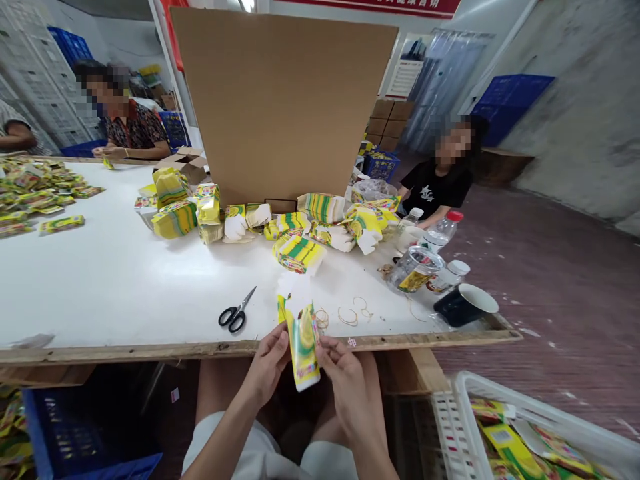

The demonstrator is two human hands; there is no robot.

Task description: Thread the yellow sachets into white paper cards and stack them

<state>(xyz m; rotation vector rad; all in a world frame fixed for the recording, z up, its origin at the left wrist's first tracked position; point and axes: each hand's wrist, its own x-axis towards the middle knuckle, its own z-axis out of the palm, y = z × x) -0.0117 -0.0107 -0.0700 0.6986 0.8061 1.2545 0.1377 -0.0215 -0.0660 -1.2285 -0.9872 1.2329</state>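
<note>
Both my hands hold one flat yellow-and-green carton (303, 341) upright over my lap, just below the table's wooden front edge (150, 351). My left hand (269, 363) grips its left side with curled fingers. On the other side, my right hand (340, 368) pinches the carton. White flaps stick up at the carton's top. Black-handled scissors (236, 313) lie on the white tabletop just left of it, and loose rubber bands (350, 313) lie to the right.
Bundles of the same cartons (298, 253) lie before a tall brown cardboard sheet (280, 100). Jars, bottles and a dark cup (465, 305) crowd the right corner. A white crate (500, 413) of cartons stands lower right, a blue crate (75, 433) lower left. Other people sit at the far side.
</note>
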